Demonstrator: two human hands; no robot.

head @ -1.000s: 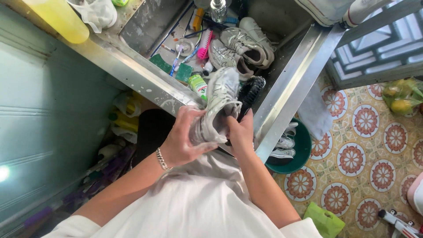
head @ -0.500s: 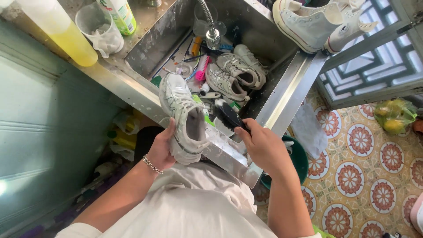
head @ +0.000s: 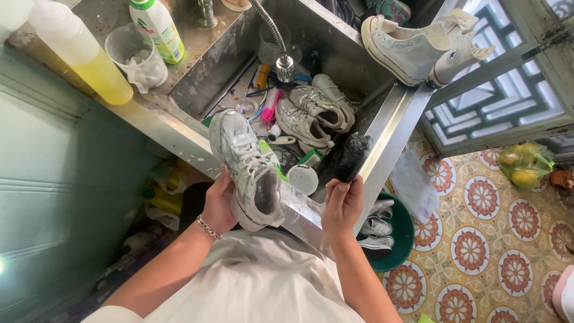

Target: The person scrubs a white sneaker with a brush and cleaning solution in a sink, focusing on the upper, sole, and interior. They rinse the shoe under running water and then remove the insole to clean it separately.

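My left hand (head: 218, 203) grips a wet white and grey sneaker (head: 246, 167) from below, toe pointing away, over the near rim of a steel sink (head: 179, 134). My right hand (head: 342, 203) holds a black scrubbing brush (head: 353, 157) upright, bristles turned away, just right of the sneaker and apart from it. Two more grey sneakers (head: 311, 110) lie in the sink basin among a pink brush (head: 272, 99), toothbrushes and small tubes, under the flexible tap (head: 280, 54).
A yellow squeeze bottle (head: 84, 57), a plastic cup (head: 133, 54) and a green-capped bottle (head: 158, 27) stand on the left counter. White high-top shoes (head: 418, 45) rest on the sink's right edge. A green basin (head: 406, 230) with shoes sits on the patterned tile floor.
The sneaker shifted from both hands to my left hand alone and turned sole-down. My right hand picked up the black brush and raised it upright beside the sneaker.
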